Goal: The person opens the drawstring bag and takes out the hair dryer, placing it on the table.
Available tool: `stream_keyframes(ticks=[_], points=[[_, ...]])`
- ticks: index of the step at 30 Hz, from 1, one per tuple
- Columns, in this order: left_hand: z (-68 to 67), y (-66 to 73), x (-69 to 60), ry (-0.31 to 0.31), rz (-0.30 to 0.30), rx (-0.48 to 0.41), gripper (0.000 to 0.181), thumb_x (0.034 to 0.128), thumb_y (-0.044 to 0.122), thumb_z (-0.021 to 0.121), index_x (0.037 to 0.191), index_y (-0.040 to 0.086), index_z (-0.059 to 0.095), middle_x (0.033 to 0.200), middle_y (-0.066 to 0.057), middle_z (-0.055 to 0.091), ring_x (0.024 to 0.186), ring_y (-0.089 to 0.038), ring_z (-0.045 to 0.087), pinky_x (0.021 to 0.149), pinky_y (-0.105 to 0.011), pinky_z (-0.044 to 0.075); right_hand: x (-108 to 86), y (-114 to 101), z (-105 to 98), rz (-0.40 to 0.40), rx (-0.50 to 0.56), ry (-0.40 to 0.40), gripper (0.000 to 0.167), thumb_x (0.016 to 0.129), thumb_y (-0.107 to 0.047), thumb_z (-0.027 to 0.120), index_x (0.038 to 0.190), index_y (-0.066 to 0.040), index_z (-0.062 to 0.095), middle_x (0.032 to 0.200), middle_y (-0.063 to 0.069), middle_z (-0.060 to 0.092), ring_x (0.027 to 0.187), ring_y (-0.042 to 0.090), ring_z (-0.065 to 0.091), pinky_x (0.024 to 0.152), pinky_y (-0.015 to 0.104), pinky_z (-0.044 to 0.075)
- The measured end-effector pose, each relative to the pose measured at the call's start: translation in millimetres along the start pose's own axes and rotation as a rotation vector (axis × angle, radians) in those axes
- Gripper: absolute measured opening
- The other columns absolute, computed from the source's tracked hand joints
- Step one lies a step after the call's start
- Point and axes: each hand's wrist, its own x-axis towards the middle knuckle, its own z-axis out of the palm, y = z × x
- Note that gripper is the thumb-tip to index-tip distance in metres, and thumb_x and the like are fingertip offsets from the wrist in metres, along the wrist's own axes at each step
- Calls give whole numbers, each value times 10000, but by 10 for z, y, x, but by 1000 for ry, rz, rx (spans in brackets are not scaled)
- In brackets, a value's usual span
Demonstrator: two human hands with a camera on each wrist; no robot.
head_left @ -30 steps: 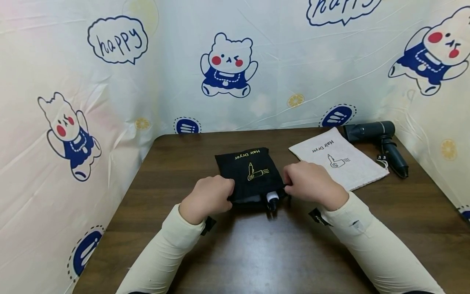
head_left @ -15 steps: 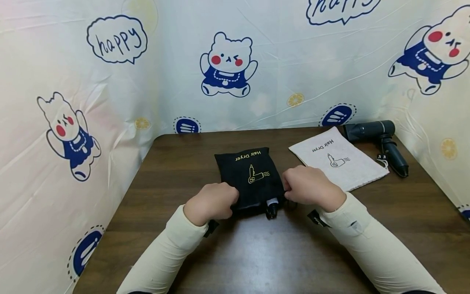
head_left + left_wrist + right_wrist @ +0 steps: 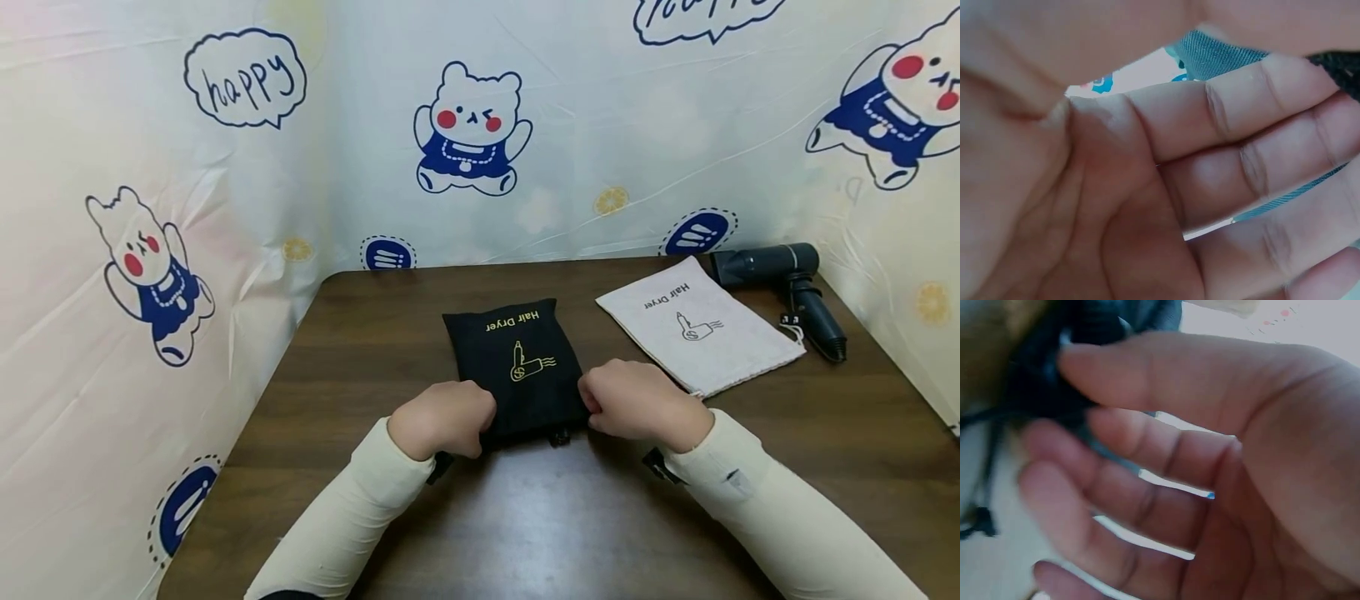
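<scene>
A black pouch (image 3: 517, 392) with yellow "Hair Dryer" lettering lies on the table between both hands. The left hand (image 3: 446, 418) grips its near left corner; black cloth (image 3: 1341, 69) shows at those fingertips in the left wrist view. At the near right corner the right hand (image 3: 637, 404) pinches the pouch's edge, and the right wrist view shows thumb and forefinger on dark cloth (image 3: 1041, 375). A dark tip (image 3: 559, 437) pokes out under the pouch's near edge. Black drawstrings (image 3: 988, 462) with a toggle hang beside the right fingers.
Right of the black pouch lies a white pouch (image 3: 697, 333) with the same print. A dark hair dryer (image 3: 813, 308) rests behind it near the table's right edge. Printed cloth (image 3: 472, 225) hangs along the table's back and sides.
Both hands have drawn the black pouch's near edge toward the person, and it now covers most of the dark-tipped thing that stuck out. The head view has shifted slightly.
</scene>
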Motion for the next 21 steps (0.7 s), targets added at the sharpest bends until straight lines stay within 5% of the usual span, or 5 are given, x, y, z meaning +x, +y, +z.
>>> stream_keyframes(ticks=[5,9,12,17,21], points=[[1,-16,7,-25,-3,-24,514,780,18,691,513,226,305,548,118,162,562,-105,145,504,-306,134,-108,37,123,-19,36,65,250,870,-242,798,756,-255,575,644,-91,528,575,105,494,516,309,395],[-31,-76,48,-15,15,-54,397,828,98,686,532,238,460,514,124,331,499,-80,289,465,-289,248,-218,16,251,-35,134,70,232,888,-263,775,739,-290,599,608,-137,525,550,57,489,514,285,414],[-77,-154,151,125,10,-30,276,883,143,651,638,237,566,588,101,480,522,-87,420,466,-301,355,-278,-18,357,-84,233,49,261,904,-272,764,697,-307,609,566,-168,503,526,15,474,521,252,416],[-182,-344,461,490,-37,53,127,952,121,566,892,168,667,832,23,601,666,-138,541,558,-337,481,-303,-56,471,-120,419,16,222,930,-296,756,736,-272,652,545,-160,534,505,13,510,526,235,431],[-227,-549,715,588,-87,110,206,1027,183,532,1090,96,709,1019,-62,661,860,-229,637,764,-409,565,-289,-81,517,-68,591,-34,177,949,-288,737,804,-202,680,573,-98,627,516,91,622,531,267,495]])
